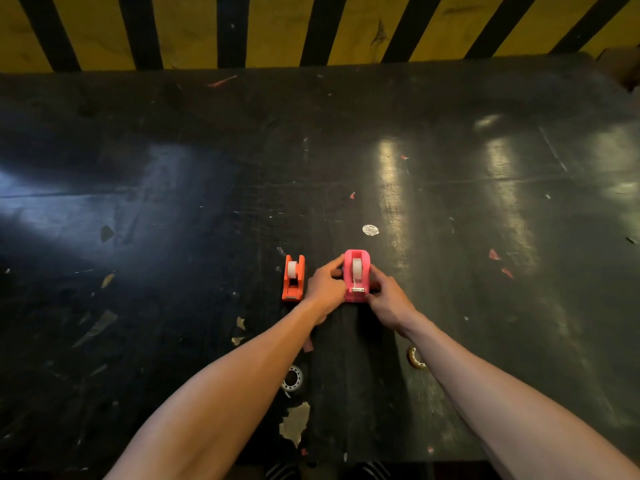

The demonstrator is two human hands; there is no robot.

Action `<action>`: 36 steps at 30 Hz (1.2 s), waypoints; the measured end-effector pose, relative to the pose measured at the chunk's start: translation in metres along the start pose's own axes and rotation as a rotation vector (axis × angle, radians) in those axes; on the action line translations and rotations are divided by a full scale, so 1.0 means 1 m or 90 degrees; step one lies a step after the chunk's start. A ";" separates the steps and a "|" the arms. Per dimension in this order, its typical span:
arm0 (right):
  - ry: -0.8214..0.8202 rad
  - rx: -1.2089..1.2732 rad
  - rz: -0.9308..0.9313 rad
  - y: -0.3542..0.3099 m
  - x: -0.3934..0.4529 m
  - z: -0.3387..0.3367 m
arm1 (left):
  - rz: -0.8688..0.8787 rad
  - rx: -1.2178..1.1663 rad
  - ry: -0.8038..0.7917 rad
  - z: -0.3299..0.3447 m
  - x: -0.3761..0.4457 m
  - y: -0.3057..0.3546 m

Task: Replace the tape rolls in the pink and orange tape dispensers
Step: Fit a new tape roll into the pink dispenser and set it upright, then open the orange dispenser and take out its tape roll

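Note:
A pink tape dispenser (356,292) stands on the dark table (173,202) with a white tape roll (356,268) seated in it. My left hand (325,285) grips its left side and my right hand (388,299) grips its right side near the cutter. Just to the left stands an orange tape dispenser (293,289), untouched, with a white roll (292,268) in it. Two more rolls lie near me: a clear roll with a white hub (292,378), partly hidden by my left forearm, and a yellowish roll (416,357) beside my right forearm.
A round white sticker (370,230) lies beyond the pink dispenser. Paper scraps and worn patches (295,422) dot the table. A yellow and black striped wall (311,29) runs behind the far edge. The table's near edge is just below my arms.

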State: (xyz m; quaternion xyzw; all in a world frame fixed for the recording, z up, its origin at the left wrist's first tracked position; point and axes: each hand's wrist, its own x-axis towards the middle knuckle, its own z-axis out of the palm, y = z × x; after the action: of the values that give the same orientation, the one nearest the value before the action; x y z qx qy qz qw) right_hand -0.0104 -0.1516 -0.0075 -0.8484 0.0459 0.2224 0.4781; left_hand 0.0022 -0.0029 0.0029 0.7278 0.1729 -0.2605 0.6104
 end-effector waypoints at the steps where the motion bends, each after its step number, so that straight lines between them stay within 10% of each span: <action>1: -0.002 0.004 -0.004 -0.003 -0.002 -0.001 | 0.000 0.001 0.001 0.000 0.000 0.000; 9: 0.021 0.027 0.031 -0.010 -0.008 -0.001 | 0.050 0.172 -0.009 -0.009 -0.015 0.006; 13: 0.285 -0.020 -0.019 -0.011 -0.015 0.018 | 0.249 0.251 0.187 -0.033 -0.032 -0.008; 17: 0.202 -0.039 -0.179 -0.036 -0.019 0.052 | 0.177 0.200 0.329 -0.073 -0.029 -0.027; 23: -0.104 0.124 0.037 -0.056 0.015 0.098 | -0.031 0.046 0.155 -0.092 -0.022 -0.036; 36: 0.081 0.335 0.121 -0.047 -0.034 0.093 | -0.055 -0.163 0.094 -0.069 -0.068 -0.049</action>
State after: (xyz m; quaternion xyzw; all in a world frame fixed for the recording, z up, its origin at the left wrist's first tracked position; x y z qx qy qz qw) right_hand -0.0582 -0.0538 0.0028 -0.6996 0.2112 0.1926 0.6549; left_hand -0.0687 0.0783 0.0115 0.6534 0.2803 -0.2078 0.6718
